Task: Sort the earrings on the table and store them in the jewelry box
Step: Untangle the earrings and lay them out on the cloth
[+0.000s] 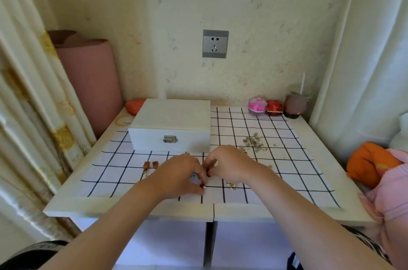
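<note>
Left hand [180, 176] and right hand [230, 166] meet over the desk [132, 206], fingers curled, both pinching red earrings [207, 174]; closed box [170, 123] behind.

— What's behind the table [132, 208]?
— A cream wall [265, 27] with faint speckled marks, and a grey socket [215, 44] set in the middle of it.
— And to the left?
— A pale curtain [33, 93] with gold patches hangs there; a pink roll [92, 84] stands upright in the corner between it and the wall.
— The right side?
— A white padded panel [364, 60], curved at the top, rises just beside the table.
— And the table itself?
— White, under a black-lined checked cloth [287, 170], in soft even daylight
</note>
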